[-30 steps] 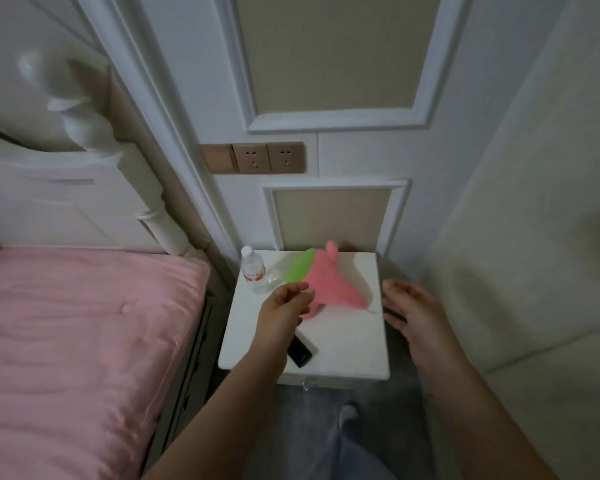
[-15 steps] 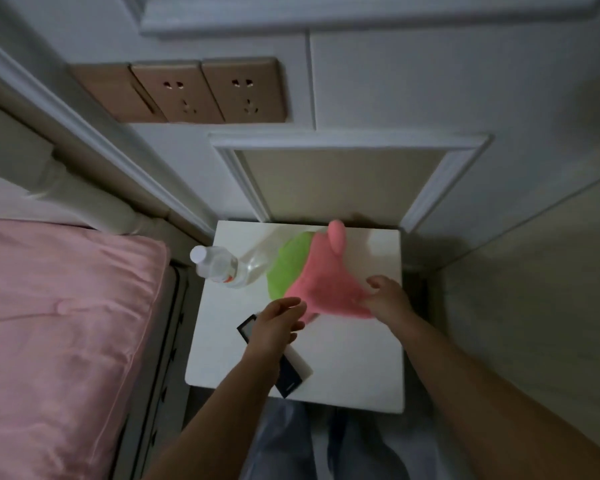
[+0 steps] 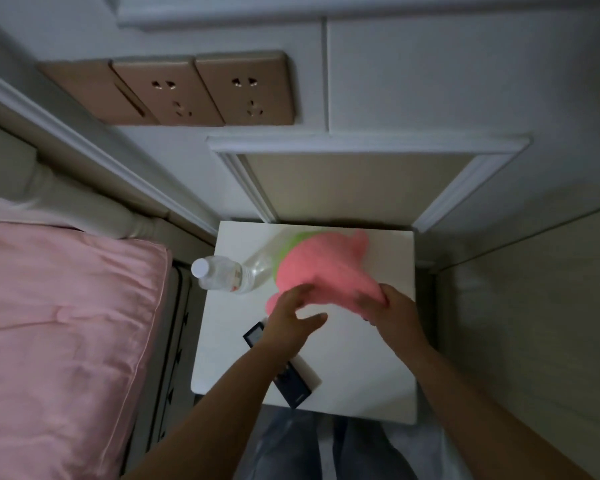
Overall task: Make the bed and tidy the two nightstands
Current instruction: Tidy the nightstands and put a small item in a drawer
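A person bends over a white nightstand surface beside a bed, both bare hands on a pink plush toy. The right hand grips the toy's near right end, fingers curled round the fabric. The left hand meets the toy's near left edge with fingers spread and fairly straight, thumb held out to the side — whether it pinches the plush cannot be told.

The toy lies toward the back of the surface, just beyond both hands, with a green part showing at its far left side. Left of the left hand and a little farther back, a clear plastic water bottle with a white cap rests against the toy's green edge. Under the left wrist and forearm lies a dark flat remote control, partly hidden, angled toward the near edge of the surface.

Well to the left of both arms, the bed carries a pink satin cover. On the wall beyond the hands sits a row of bronze-coloured wall sockets — above a panelled white moulding.
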